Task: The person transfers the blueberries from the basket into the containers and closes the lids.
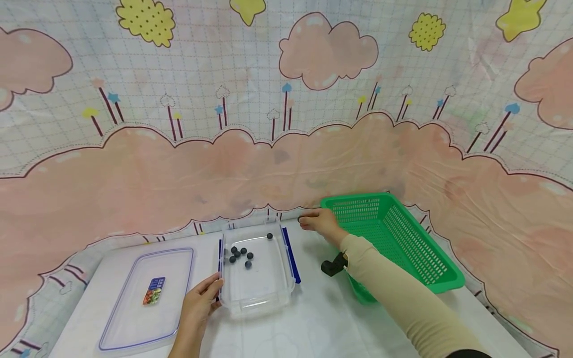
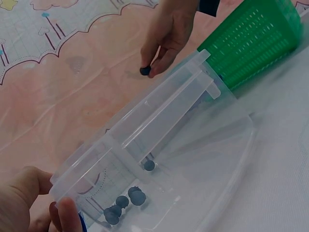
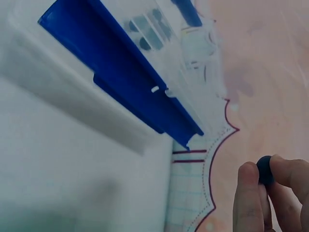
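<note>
Two hands at work — right hand (image 1: 319,223) pinches a blueberry (image 2: 145,71); left hand (image 1: 199,301) grips the container (image 1: 257,293).

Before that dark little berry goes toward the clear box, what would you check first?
1. Berry pinched firmly in right hand: ok.
2. Clear box steadied by left hand at its near corner: ok.
3. Box open, lid lying apart to its left: ok.
4. Room inside beside the other berries: ok.
5. Right hand above the box: not ok, it is beyond the far right corner.
6. Green basket empty: cannot tell.
</note>
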Demonstrator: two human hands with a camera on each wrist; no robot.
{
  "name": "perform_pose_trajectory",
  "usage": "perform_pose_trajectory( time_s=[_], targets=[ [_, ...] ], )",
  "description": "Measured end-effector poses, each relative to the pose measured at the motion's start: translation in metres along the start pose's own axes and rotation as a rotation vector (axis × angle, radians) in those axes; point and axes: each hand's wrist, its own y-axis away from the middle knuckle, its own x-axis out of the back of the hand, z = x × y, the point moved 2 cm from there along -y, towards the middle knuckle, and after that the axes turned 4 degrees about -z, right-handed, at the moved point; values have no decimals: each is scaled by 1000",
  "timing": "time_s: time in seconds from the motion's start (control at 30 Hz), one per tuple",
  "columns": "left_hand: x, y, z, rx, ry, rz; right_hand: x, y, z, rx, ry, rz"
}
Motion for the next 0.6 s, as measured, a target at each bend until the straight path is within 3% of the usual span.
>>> perform_pose_trajectory(
  time_s=[0.3,0.6],
  targets=[
    [0,2,0,-2,15,-12,-26,-1,4,-62,23,-9],
    [1,1,2,8,9,-15,-48,0,7,-48,0,-60]
  ],
)
